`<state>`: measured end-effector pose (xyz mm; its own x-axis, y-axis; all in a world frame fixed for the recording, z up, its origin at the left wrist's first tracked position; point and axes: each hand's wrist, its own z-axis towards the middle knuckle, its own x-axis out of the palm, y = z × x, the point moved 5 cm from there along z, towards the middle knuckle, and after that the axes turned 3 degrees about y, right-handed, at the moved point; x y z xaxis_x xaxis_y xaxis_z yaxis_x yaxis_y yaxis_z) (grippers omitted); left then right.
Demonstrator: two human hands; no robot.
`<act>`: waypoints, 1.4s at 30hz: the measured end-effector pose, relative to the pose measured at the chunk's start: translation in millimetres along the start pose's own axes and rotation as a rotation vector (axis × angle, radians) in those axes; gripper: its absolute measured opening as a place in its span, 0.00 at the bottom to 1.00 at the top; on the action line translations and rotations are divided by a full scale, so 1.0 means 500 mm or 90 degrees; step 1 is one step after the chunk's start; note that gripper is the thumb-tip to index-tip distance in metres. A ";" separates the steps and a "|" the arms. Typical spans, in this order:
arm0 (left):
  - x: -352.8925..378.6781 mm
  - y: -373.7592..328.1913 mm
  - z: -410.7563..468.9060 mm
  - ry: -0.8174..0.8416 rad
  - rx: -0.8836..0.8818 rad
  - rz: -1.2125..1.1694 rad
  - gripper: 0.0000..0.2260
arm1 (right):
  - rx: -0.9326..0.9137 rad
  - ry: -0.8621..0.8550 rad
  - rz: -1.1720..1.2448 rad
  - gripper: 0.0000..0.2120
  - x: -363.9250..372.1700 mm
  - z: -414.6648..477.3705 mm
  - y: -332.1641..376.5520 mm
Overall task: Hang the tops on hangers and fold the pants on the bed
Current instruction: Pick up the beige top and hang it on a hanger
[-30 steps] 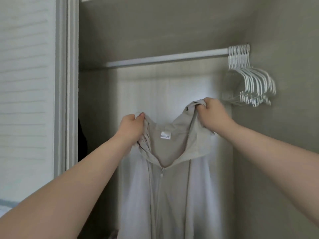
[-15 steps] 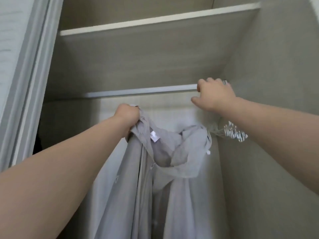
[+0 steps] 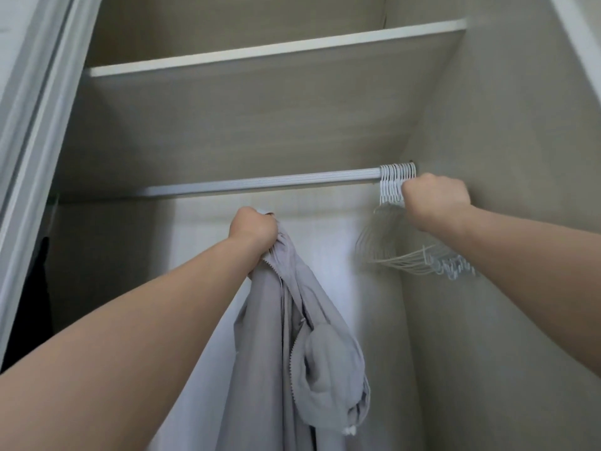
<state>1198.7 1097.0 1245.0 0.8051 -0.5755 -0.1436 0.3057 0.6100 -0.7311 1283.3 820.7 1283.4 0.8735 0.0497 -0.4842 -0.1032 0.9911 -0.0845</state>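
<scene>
1. Hanging stage, early going: left hand (image 3: 253, 232) is clenched on the bunched collar of a pale grey zip-up hooded top (image 3: 260, 369), held up just under the ribbed silver metal rail (image 3: 260, 183). The top is not on any hanger yet.
2. Over at the rail's far end, right hand (image 3: 435, 203) is a closed fist round the necks of a bunch of thin white hangers (image 3: 390, 187). It looks to me like one is being picked out.
3. Left to do, by my reckoning: free a hanger, thread it into the top, hook it on the rail. No pants and no bed are in view, so how the folding stands I cannot tell.
4. Materials now, from the left: smooth pale sliding-door frame (image 3: 29, 151), then a dark garment (image 3: 31, 304) hanging in the shadowed corner.
5. Centre: the top is soft and thin, drooping in long folds. A toothed zip (image 3: 291, 362) runs down its edge, and the hood (image 3: 328, 369) has slumped into a rounded pouch.
6. Overhead is a flat wood-grain shelf (image 3: 276, 48) with a white front edge.
7. Right side: the hangers are slim and wiry, fanned out, their lower ends blurred.
</scene>
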 end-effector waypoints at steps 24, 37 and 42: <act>-0.053 0.107 -0.012 -0.003 -0.070 0.106 0.16 | 0.288 -0.019 1.179 0.06 0.130 -0.171 0.189; -0.138 0.144 -0.062 0.036 -0.060 0.139 0.07 | 0.208 0.202 1.082 0.11 0.158 -0.234 0.245; -0.128 0.192 -0.098 0.053 -0.060 0.076 0.08 | 0.202 0.173 1.088 0.11 0.138 -0.314 0.246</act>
<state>1151.7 1165.5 1151.4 0.7868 -0.5474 -0.2852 0.1581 0.6253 -0.7642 1256.1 926.6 1102.9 -0.2045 0.9781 0.0380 -0.6193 -0.1594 0.7688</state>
